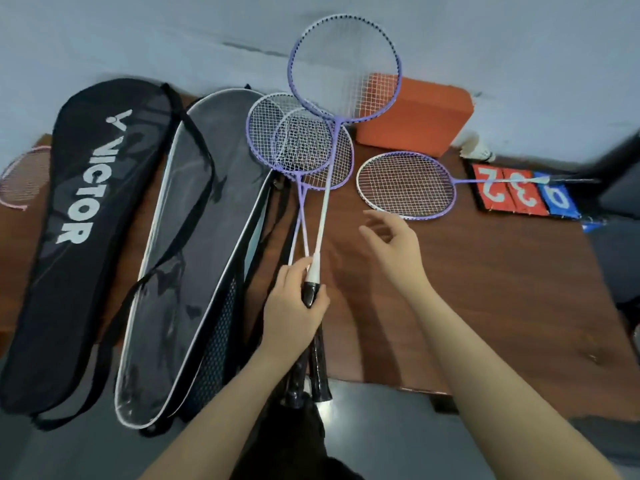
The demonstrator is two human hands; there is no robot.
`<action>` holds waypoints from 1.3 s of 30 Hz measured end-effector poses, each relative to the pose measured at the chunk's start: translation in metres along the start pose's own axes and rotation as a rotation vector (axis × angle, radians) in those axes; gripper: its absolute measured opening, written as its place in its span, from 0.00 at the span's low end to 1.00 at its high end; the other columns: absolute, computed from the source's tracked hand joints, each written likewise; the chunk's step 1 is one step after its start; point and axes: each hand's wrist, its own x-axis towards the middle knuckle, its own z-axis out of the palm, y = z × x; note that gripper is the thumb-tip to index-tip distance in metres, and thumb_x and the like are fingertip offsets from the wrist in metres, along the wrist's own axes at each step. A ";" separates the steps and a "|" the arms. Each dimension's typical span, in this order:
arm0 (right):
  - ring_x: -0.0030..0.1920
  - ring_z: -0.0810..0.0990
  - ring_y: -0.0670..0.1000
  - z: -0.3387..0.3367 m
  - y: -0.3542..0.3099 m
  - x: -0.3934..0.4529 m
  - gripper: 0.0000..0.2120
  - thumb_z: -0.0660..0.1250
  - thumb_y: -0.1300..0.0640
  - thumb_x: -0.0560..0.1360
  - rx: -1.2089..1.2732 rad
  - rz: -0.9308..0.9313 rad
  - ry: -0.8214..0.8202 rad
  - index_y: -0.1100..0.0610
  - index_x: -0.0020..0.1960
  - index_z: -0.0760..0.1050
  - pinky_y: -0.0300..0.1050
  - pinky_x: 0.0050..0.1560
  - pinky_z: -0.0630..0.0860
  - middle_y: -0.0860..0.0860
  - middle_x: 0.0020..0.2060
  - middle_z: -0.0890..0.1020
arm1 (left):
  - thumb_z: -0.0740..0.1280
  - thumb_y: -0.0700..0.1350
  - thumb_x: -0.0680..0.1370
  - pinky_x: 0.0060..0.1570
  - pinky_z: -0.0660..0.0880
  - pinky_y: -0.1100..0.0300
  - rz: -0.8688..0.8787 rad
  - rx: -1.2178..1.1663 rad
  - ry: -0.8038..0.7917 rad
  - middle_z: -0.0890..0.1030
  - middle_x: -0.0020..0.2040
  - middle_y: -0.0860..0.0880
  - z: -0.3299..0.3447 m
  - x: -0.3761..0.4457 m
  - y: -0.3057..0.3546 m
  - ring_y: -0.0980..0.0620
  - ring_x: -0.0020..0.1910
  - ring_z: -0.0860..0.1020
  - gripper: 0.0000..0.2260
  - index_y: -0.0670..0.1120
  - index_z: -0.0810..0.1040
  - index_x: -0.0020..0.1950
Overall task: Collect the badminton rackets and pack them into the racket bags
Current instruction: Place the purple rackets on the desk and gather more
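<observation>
three rackets bunched in one grip, a fourth waiting

head view: left hand (294, 306) curled tight round the bunched handles of three purple rackets (304, 147), heads fanned out above the brown surface (485, 289), one raised over the orange block (415, 116). right hand (391, 244) loose and spread, holding nothing, hovering near the fourth purple racket (407, 185) lying flat, its shaft across the score cards (523, 194). grey racket bag (194, 237) lying just left of the held bundle, black victor bag (79, 220) further left, part of a pink racket (20, 178) showing beyond it. shuttlecock (476, 148) at the far right.

likely trouble: handles slipping past each other in the single grip, since three splay at different angles; crossed frames snagging strings; the fourth racket's shaft dragging the cards off on lifting.
</observation>
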 end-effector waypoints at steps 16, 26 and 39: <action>0.61 0.71 0.56 -0.068 0.150 0.103 0.19 0.69 0.51 0.73 -0.632 0.120 -0.067 0.53 0.62 0.74 0.55 0.63 0.59 0.52 0.59 0.75 | 0.68 0.38 0.74 0.41 0.70 0.69 -0.021 0.148 0.076 0.71 0.43 0.53 0.088 0.082 0.012 0.58 0.37 0.70 0.17 0.42 0.75 0.63; 0.43 0.76 0.60 -0.076 0.174 0.123 0.08 0.70 0.55 0.72 -0.812 -0.268 -0.118 0.59 0.41 0.75 0.48 0.48 0.58 0.54 0.39 0.79 | 0.64 0.34 0.75 0.45 0.68 0.75 -0.034 0.180 0.216 0.70 0.45 0.48 0.103 0.071 0.013 0.60 0.39 0.69 0.20 0.39 0.71 0.67; 0.44 0.75 0.60 -0.026 0.148 0.076 0.08 0.72 0.55 0.70 -0.754 -0.242 -0.176 0.58 0.40 0.75 0.49 0.48 0.57 0.55 0.40 0.77 | 0.68 0.35 0.73 0.47 0.71 0.53 -0.163 0.424 0.106 0.76 0.46 0.43 0.080 0.078 -0.022 0.44 0.44 0.74 0.19 0.39 0.74 0.63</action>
